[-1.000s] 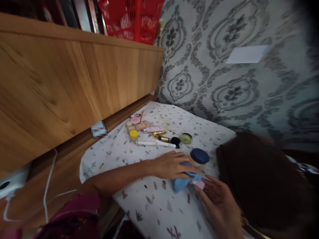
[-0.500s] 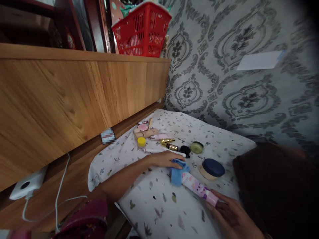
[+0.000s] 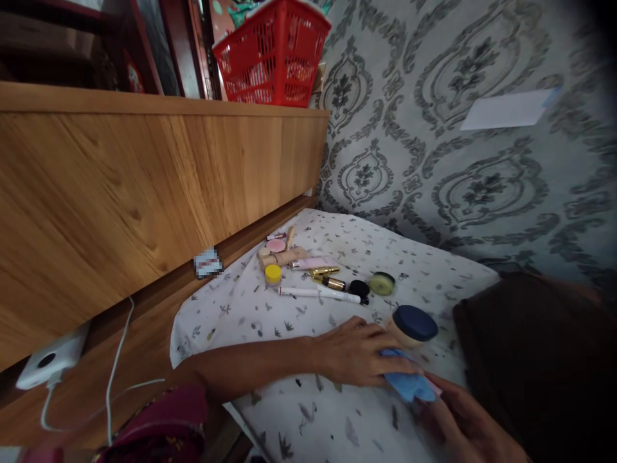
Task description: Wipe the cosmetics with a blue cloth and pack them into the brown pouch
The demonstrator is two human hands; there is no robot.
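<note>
My left hand (image 3: 354, 350) is closed on a blue cloth (image 3: 409, 384), which lies over a slim pink tube (image 3: 436, 390). Only a sliver of the tube shows now; the cloth and my fingers hide the rest. Gripping the tube's near end is my right hand (image 3: 465, 418), close to the left fingertips. Just beyond the left fingers stands a round jar with a dark blue lid (image 3: 414, 323). A long white pen-like stick (image 3: 318, 294) lies farther back on the patterned white cloth cover (image 3: 289, 321).
Beyond the stick are a yellow-lidded jar (image 3: 272, 275), a green round container (image 3: 382, 283), a black lid (image 3: 359, 288), a gold tube (image 3: 332, 283) and other cosmetics. A wooden cabinet (image 3: 168, 193) bearing a red basket (image 3: 274, 58) borders the left; a dark brown object (image 3: 511, 347) sits right.
My left hand has slid the blue cloth along the tube toward my right hand, covering its printed body. The right hand stays at the tube's end. The other items keep their places.
</note>
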